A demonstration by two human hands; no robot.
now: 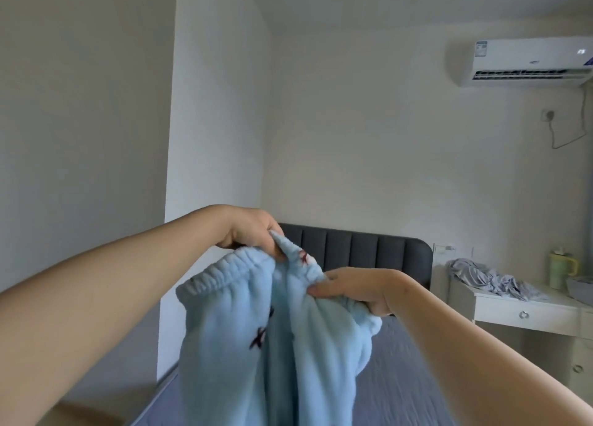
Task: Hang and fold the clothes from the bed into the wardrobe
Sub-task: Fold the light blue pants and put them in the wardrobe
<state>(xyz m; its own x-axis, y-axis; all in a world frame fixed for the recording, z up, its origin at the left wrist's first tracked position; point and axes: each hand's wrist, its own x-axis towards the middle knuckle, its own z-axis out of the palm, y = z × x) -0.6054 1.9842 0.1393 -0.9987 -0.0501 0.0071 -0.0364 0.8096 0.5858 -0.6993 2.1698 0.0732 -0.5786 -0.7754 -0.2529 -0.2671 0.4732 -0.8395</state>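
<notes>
A pair of light blue fleece trousers [256, 345] with small dark red marks hangs in the air in front of me, above the bed [401, 377]. My left hand [253, 230] pinches the elastic waistband at its top. My right hand [359, 289] grips the waistband a little lower and to the right. The legs of the trousers drop out of view at the bottom edge. The wardrobe is out of sight.
The bed has a grey-blue sheet and a dark padded headboard [369, 252]. To the right stands a white desk [526, 310] with drawers, a crumpled grey garment [487, 279] and a green cup [561, 270] on it. An air conditioner [526, 61] hangs high on the wall.
</notes>
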